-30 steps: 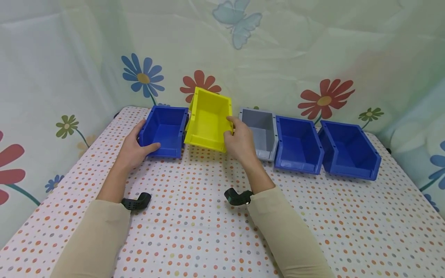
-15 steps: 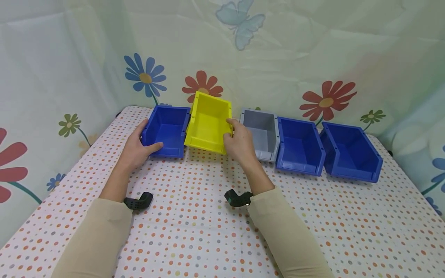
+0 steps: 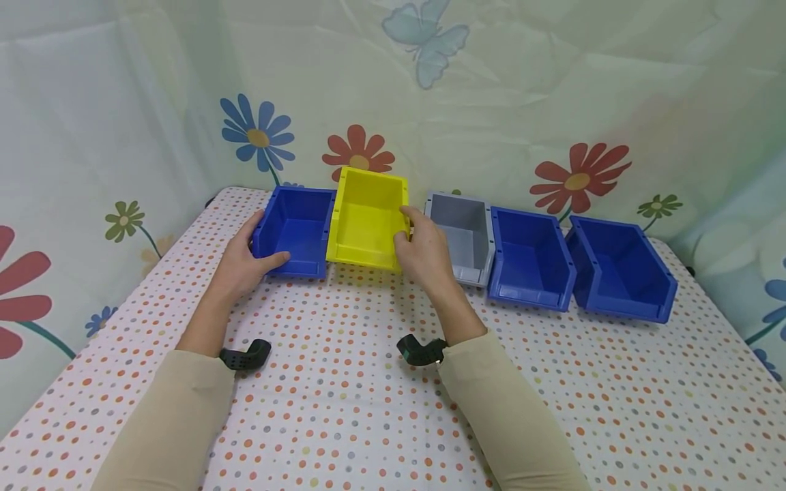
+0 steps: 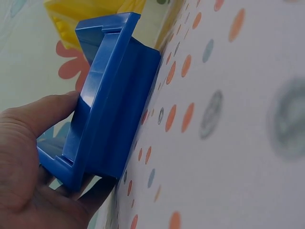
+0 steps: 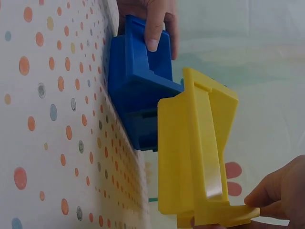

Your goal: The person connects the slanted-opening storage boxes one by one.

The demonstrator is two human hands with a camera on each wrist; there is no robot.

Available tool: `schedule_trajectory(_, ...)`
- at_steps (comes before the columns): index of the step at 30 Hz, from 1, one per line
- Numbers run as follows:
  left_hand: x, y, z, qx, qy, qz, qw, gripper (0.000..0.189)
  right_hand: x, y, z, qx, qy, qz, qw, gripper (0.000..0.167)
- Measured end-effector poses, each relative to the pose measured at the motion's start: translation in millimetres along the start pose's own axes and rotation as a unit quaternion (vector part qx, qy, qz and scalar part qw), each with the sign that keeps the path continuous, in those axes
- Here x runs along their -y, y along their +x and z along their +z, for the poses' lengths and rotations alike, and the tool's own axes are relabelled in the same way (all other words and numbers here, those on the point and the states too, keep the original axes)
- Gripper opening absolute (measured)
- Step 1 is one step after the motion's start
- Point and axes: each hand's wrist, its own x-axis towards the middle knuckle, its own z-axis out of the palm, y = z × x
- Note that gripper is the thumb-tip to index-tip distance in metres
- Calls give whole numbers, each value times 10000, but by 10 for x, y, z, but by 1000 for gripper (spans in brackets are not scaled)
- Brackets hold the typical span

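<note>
My left hand (image 3: 239,266) grips the left side of a blue storage bin (image 3: 299,235) at the left end of the row. Its thumb lies over the bin's front lip, and other fingers reach underneath in the left wrist view. A yellow storage bin (image 3: 368,221) is pinched at its right wall by my right hand (image 3: 425,251). In the right wrist view, the yellow bin (image 5: 177,152) hangs off the tabletop, close against the side of the blue bin (image 5: 138,90). Whether the two bins' side edges are hooked together cannot be seen.
Right of the yellow bin stand a grey bin (image 3: 460,235) and two blue bins, one (image 3: 529,259) against the grey bin and one (image 3: 623,269) at the far right. A spotted cloth (image 3: 344,409) covers the table. Behind it hangs a flowered curtain (image 3: 491,102).
The yellow bin has come down slightly and straightened from its tilt, its left side now closer along the blue bin. Both hands keep their holds; the view has shifted slightly.
</note>
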Motion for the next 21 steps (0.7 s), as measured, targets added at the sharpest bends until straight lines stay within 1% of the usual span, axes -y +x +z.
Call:
schedule_trajectory(6,0,-11,5,60,-17,-110,9999,97,65,-51,-5,-206,-234,-303,9991,51)
schedule_trajectory(10,8,-12,-2,97,-84,-49,9999,97,83,-59,-3,-220,-496,-441,9976,50)
schedule_trajectory(16,5,-6,-6,153,-180,78,9997,98,101,-45,-35,-57,-795,-392,9960,50)
schedule_trajectory(21,-4,5,-6,192,-136,15,9997,99,143,-59,-72,-47,-906,-258,9955,51)
